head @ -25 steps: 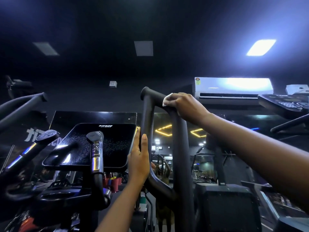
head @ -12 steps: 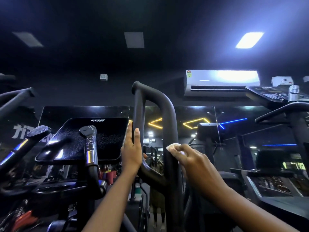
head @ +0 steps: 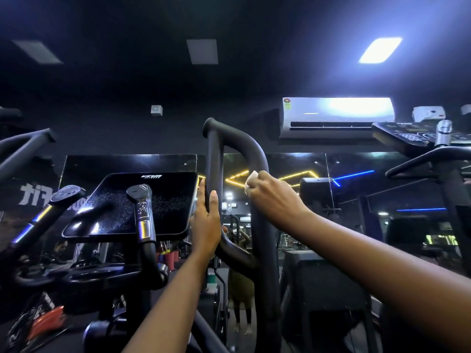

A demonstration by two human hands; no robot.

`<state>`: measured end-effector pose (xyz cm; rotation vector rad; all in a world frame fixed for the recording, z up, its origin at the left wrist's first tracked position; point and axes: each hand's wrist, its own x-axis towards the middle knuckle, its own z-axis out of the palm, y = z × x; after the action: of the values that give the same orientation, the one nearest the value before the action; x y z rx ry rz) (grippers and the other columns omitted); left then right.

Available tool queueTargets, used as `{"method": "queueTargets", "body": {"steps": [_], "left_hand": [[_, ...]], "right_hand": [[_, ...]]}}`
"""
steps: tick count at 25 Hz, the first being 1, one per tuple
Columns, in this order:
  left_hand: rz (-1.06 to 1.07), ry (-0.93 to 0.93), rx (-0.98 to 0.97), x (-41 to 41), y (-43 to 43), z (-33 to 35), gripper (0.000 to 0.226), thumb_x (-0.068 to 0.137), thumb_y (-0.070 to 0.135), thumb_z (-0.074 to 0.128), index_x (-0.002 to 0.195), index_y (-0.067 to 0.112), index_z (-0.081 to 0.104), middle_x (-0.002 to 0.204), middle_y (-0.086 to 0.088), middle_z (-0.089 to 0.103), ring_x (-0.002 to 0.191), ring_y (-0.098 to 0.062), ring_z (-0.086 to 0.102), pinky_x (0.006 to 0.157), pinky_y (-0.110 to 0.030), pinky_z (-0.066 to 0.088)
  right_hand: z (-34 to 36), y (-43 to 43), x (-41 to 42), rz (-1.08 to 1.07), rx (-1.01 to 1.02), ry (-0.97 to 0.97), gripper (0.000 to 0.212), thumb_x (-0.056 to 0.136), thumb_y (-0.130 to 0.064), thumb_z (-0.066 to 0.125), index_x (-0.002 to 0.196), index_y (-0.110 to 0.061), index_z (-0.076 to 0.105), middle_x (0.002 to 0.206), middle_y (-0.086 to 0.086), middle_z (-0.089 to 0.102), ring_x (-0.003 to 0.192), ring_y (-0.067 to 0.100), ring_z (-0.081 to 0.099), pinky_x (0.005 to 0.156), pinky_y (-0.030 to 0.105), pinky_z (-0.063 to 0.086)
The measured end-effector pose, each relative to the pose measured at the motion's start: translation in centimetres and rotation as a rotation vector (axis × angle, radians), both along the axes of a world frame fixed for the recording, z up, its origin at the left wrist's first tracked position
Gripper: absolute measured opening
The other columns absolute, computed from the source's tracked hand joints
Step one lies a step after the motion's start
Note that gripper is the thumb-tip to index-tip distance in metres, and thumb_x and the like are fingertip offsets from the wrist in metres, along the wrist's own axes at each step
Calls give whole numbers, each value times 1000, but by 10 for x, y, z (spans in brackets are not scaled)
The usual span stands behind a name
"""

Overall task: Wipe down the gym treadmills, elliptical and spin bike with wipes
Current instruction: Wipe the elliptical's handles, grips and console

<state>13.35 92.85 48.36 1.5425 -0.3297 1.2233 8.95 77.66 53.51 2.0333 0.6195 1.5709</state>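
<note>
Under dim blue light, a person's right hand bunches a small white wipe against the outer tube of the elliptical's looped handle. The left hand clasps the inner tube just beside it, thumb on the near side. The wipe looks soft, light and easily crumpled, best pinched at the fingertips. The rigid handle should take firm rubbing, though it may swing unless steadied.

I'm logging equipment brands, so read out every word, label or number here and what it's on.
"VIVA", as best it reads: top of the console screen; smaller line beneath too small.
White letters on the left wall: partly hidden, unreadable.
Sticker on the air conditioner: too small.
Print on the right-hand console: blurred.
</note>
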Motion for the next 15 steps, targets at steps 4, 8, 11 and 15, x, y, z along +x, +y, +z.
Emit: {"method": "queueTargets", "body": {"steps": [4,8,11,15], "left_hand": [[8,22,33,-7,-3,-11,52,101,39,31,151,36,14,75,0,54,57,-18,54,45,-15,46],[-5,33,51,-16,-8,-29,57,102,33,36,152,32,9,86,-6,57,60,-12,52,49,-8,42],[9,69,68,-22,-11,-36,59,102,35,37,152,34,6,108,-16,61,76,-15,55,56,-12,40],[3,56,79,-29,-15,-37,58,102,32,37,152,30,8,129,0,48,88,-3,49,77,-17,32]], "right_hand": [[-39,-9,-6,9,-16,-193,22,56,-13,71,77,-15,75,78,-4,67,58,6,54,47,12,37],[-83,-7,-7,131,70,-156,26,69,-7,51,78,-13,74,79,0,65,59,11,53,44,17,41],[-111,-3,-13,168,133,-60,19,67,-6,63,82,-13,73,82,2,65,61,13,53,43,18,41],[-113,0,-37,333,290,286,23,81,-8,65,103,-9,68,103,2,65,83,17,55,61,24,48]]}}
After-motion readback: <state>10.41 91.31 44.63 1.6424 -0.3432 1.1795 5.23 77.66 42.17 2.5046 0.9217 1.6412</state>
